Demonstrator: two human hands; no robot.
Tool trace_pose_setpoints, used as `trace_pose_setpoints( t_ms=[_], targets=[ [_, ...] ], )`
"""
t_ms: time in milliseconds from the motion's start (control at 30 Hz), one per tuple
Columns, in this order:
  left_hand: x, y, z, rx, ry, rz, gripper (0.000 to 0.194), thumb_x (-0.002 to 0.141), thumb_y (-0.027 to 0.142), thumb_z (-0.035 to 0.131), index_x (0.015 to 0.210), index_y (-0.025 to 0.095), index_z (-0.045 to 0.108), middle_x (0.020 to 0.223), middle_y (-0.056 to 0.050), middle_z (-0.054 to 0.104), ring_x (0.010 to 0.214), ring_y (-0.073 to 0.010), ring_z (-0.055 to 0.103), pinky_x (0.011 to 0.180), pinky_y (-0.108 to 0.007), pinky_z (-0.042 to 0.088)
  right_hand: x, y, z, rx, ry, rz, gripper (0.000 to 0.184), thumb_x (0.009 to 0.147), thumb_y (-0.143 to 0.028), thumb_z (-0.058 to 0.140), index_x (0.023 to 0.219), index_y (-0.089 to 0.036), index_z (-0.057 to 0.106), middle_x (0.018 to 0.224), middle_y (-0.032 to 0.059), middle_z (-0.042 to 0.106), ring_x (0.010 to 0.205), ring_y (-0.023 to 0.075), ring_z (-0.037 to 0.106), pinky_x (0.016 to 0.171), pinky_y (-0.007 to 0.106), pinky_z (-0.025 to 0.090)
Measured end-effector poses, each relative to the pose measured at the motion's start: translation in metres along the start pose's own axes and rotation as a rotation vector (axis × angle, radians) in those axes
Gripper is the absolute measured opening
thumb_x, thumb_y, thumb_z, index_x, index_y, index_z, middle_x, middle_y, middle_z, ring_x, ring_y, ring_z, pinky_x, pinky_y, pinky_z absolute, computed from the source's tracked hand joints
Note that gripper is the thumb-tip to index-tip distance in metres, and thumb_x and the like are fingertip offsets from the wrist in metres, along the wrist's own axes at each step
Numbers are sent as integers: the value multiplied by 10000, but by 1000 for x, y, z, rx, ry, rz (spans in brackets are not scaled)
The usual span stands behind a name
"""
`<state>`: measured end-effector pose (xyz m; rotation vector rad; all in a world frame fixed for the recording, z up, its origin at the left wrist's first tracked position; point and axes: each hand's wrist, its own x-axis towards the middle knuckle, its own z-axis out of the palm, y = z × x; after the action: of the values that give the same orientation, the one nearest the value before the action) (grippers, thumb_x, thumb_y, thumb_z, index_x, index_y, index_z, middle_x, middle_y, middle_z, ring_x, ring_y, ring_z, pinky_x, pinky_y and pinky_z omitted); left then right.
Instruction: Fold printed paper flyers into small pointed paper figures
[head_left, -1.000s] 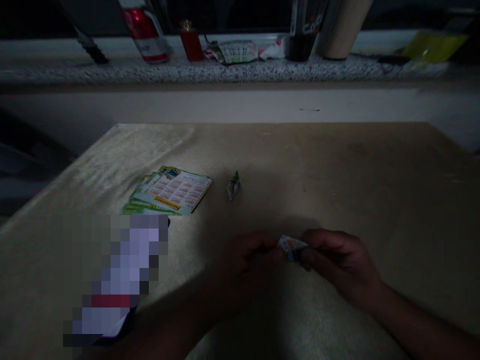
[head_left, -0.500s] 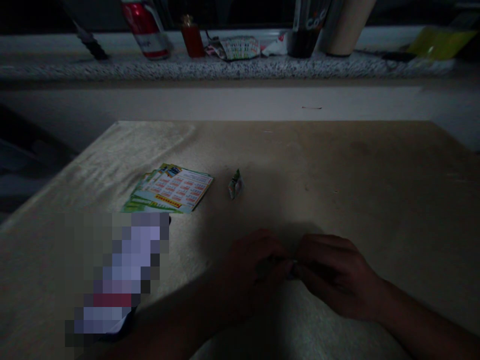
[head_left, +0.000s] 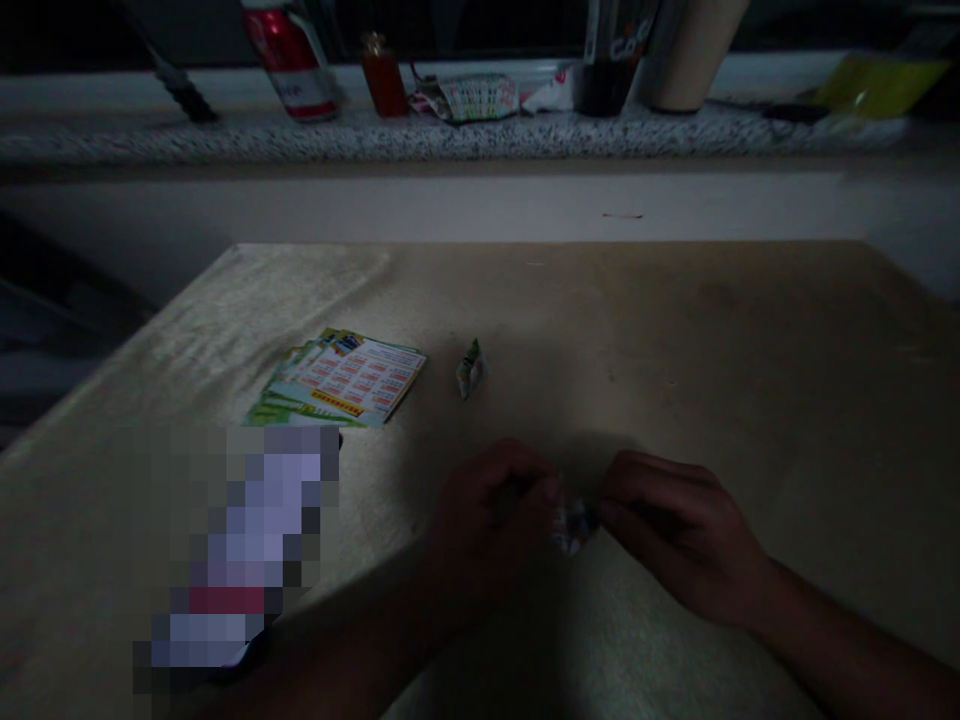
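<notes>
A small, crumpled-looking piece of printed paper (head_left: 574, 527) is between my two hands, low over the table; its exact folds are too dark to make out. My left hand (head_left: 499, 520) pinches its left side with thumb and fingers. At its right edge, the fingertips of my right hand (head_left: 686, 540) are closed on it. Farther off, a small folded piece of green and white paper (head_left: 471, 370) stands on the table. To its left lies a fanned pile of printed cards (head_left: 360, 375) with red and white grids on the top one.
A blurred-out, pixelated object (head_left: 247, 540) lies left of my left forearm on the table (head_left: 712, 330). Behind the table runs a speckled sill (head_left: 450, 140) with a red can (head_left: 292, 65), a small red bottle (head_left: 385, 80), crumpled wrappers (head_left: 480, 97) and a dark drink bottle (head_left: 607, 70).
My hands have moved slightly apart, and more of the paper shows between them. The left hand has shifted up and left. The cards and the standing folded paper have stayed put.
</notes>
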<state>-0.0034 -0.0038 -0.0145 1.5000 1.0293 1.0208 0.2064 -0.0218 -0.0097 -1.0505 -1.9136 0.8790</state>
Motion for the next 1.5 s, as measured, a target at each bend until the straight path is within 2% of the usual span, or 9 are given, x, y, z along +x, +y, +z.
trace_pose_setpoints(
  t_ms=[300,567,700,867,967,1067,1133,1333,1500],
  targets=[
    [3,5,-7,184,182,122,68,775,142,610,721,181,627,666,18,603,621,-121,562,589,-229,456,-4,2,-3,83,263,140,130,980,-207,600,886,-226,688,800,25,667,677,146,601,566,263,442],
    [0,12,-3,205,27,409,119,690,70,630,731,181,614,660,2,626,558,-107,577,536,-209,456,-9,3,10,393,462,300,168,1014,-364,565,917,-249,642,904,35,700,736,162,638,662,285,529],
    [2,11,0,160,-52,511,150,691,35,632,757,169,633,656,-4,648,540,-102,589,521,-194,467,-7,0,18,499,511,333,174,1016,-387,549,906,-252,561,804,28,664,634,163,608,549,280,521],
    [-1,12,6,172,-163,579,128,721,26,648,719,152,629,639,-24,657,538,-104,586,518,-187,461,-7,-4,24,464,545,267,139,1023,-365,541,931,-261,530,658,-23,564,471,126,489,401,231,412],
    [-5,13,10,205,-248,600,103,757,52,649,723,148,637,633,-30,671,546,-104,588,532,-184,453,-7,-4,25,317,561,200,103,1027,-336,534,960,-259,527,649,-30,546,476,128,488,408,236,419],
    [-7,13,9,219,-336,544,80,818,94,644,754,137,667,665,-40,691,587,-113,608,577,-195,462,-6,-2,23,165,567,139,82,1027,-304,526,973,-242,528,679,-19,559,508,133,528,425,238,445],
    [-7,14,7,222,-375,424,69,843,157,669,786,126,694,714,-58,708,635,-128,633,617,-212,477,-6,0,21,96,566,109,67,1026,-276,517,976,-233,524,685,-19,561,504,127,538,423,231,449],
    [-5,6,9,31,-333,-66,251,885,378,693,850,132,727,750,-42,711,678,-142,649,635,-228,475,-11,3,20,-70,383,49,51,999,-182,537,1015,-227,518,669,-38,555,505,117,560,439,215,431],
    [-5,-2,14,-137,-322,-213,277,869,379,704,771,120,710,684,-29,666,626,-133,599,595,-236,449,-12,1,21,-99,264,21,111,983,-149,548,1030,-243,514,674,-54,558,496,98,525,454,207,394]
  ],
)
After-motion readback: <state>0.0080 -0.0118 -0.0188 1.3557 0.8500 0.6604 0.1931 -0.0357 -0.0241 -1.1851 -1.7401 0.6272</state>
